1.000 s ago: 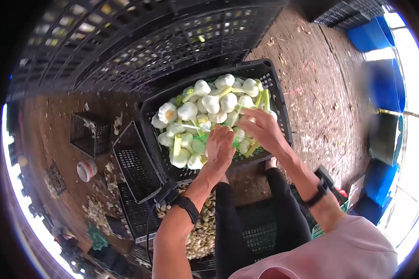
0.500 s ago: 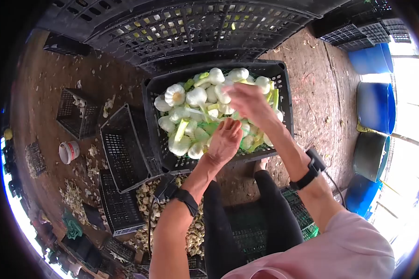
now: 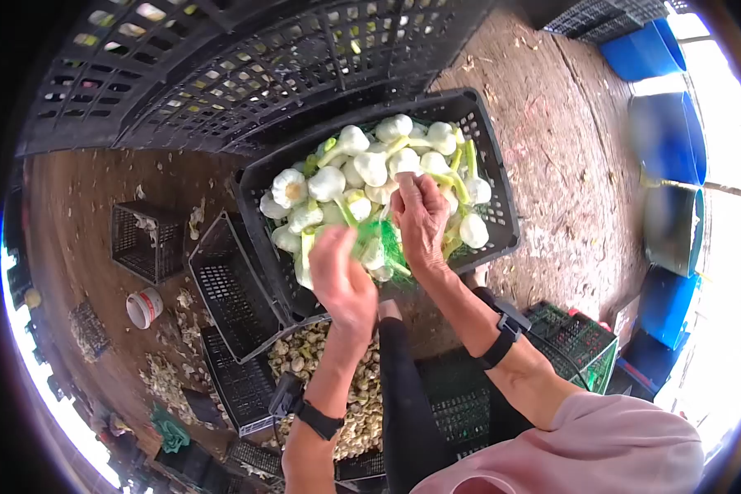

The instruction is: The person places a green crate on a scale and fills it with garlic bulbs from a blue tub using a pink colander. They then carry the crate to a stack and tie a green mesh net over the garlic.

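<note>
A black plastic crate full of white garlic bulbs with trimmed green stalks stands in front of me. Over the crate's near side, my right hand is closed, knuckles up, among the bulbs. What its curled fingers hold is hidden; one bulb is right at the fingertips. Green mesh netting shows between my two hands, with bulbs against it. My left hand, smeared by motion, is over the crate's near left part beside the netting. Its fingers are too blurred to read.
Tall black crates rise just beyond the garlic. A tilted black crate adjoins it on the left, above a heap of small bulbs. Blue tubs line the right side. A white bucket lies on the littered floor.
My left hand has moved left, away from the crate's middle. My right hand has come nearer and closed. The netting now shows between them, and the view has shifted and turned.
</note>
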Demonstrator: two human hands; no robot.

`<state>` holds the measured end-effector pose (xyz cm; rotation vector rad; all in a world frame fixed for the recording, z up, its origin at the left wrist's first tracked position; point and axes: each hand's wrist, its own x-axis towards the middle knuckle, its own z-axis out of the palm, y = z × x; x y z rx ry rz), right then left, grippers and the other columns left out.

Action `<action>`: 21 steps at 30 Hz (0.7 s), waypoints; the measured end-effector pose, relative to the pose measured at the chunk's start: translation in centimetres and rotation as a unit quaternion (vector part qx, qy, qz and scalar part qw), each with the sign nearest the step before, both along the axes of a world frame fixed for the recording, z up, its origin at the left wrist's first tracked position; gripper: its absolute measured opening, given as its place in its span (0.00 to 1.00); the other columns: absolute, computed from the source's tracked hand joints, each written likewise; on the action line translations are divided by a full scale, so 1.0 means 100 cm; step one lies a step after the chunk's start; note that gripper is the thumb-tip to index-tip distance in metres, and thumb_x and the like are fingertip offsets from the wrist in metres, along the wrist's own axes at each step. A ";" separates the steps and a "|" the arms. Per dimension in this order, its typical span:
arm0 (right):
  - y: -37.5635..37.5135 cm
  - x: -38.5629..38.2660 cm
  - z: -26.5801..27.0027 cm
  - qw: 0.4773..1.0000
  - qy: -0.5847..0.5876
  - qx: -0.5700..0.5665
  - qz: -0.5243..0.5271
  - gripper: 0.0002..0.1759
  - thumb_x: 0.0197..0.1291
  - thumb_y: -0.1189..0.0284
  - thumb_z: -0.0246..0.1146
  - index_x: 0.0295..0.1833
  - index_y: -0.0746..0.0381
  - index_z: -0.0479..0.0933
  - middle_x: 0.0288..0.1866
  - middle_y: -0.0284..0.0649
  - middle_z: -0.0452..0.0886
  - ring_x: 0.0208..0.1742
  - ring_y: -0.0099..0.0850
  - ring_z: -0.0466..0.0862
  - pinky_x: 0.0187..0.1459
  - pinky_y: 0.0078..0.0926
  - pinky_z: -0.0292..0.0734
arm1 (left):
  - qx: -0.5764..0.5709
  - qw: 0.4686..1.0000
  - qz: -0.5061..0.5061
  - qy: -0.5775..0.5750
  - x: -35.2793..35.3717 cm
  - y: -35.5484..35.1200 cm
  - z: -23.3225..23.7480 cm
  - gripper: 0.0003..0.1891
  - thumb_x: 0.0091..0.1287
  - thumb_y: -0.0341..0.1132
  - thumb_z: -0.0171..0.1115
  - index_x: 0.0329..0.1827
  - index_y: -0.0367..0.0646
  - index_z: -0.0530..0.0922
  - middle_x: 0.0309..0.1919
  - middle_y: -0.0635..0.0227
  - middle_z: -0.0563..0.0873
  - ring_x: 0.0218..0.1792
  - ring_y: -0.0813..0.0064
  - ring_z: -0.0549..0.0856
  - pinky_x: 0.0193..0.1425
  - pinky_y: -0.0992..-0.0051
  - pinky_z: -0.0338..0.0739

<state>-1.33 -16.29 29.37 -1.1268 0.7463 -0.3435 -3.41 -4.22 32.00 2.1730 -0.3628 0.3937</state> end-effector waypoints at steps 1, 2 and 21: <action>0.003 -0.001 0.000 1.000 -0.012 0.013 -0.020 0.12 0.65 0.71 0.56 0.28 0.63 0.72 0.18 0.29 0.70 0.21 0.15 0.65 0.22 0.16 0.59 | -0.095 0.986 0.042 0.132 0.012 -0.008 0.008 0.15 0.56 0.18 0.52 0.44 0.37 0.79 0.36 0.57 0.82 0.38 0.60 0.82 0.43 0.67 0.76; 0.005 -0.001 0.001 1.000 -0.012 0.013 -0.024 0.12 0.65 0.71 0.56 0.28 0.63 0.72 0.18 0.29 0.70 0.21 0.15 0.65 0.22 0.16 0.59 | -0.127 0.956 0.032 0.261 0.022 -0.018 0.010 0.14 0.57 0.19 0.52 0.44 0.36 0.79 0.35 0.57 0.83 0.36 0.60 0.82 0.43 0.68 0.76; -0.015 0.007 -0.011 0.960 0.030 0.236 -0.150 0.10 0.65 0.70 0.53 0.39 0.66 0.74 0.20 0.34 0.73 0.16 0.18 0.65 0.18 0.17 0.64 | -0.354 0.835 -0.034 0.420 0.011 -0.035 -0.038 0.08 0.63 0.24 0.54 0.44 0.32 0.76 0.29 0.62 0.82 0.26 0.75 0.80 0.31 0.80 0.75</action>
